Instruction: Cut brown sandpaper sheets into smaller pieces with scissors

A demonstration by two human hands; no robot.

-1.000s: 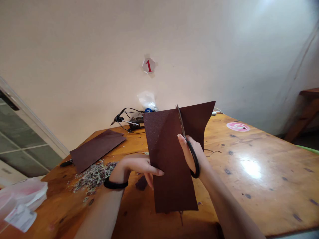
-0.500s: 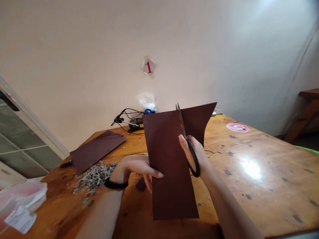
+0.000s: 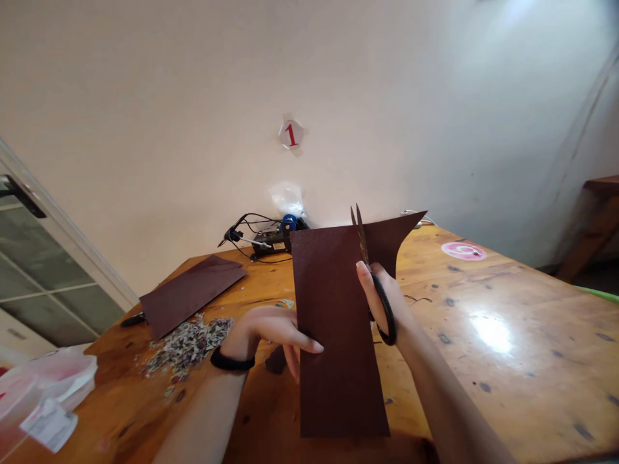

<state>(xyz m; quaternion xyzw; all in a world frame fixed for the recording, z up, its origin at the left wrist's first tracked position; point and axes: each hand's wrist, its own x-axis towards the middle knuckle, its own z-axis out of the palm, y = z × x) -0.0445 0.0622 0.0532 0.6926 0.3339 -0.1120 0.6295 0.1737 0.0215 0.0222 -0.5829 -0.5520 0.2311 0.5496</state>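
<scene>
Head view shows two hands of the person. The left hand [image 3: 278, 330] is grasping one dark brown sheet [image 3: 333, 335] by its left edge, with the thumb on the front; the other fingers are partly hidden behind it. The right hand [image 3: 387, 296] is closed around the black handle of one pair of scissors [image 3: 362, 241]; some of its fingers are hard to see. The two blade tips reach above the top edge of the sheet, which is held upright over the desk [image 3: 532, 361].

At left, more brown sheets [image 3: 193, 293] lie on the desk; they overlap, so I cannot tell exactly how many. They partly cover one black handle [image 3: 133, 319]. Beside them is one heap of small scraps [image 3: 191, 345], too many for counting. One plastic bag [image 3: 62, 380] is cut off by the left border. One black device [image 3: 271, 243] is partly hidden behind the held sheet.
</scene>
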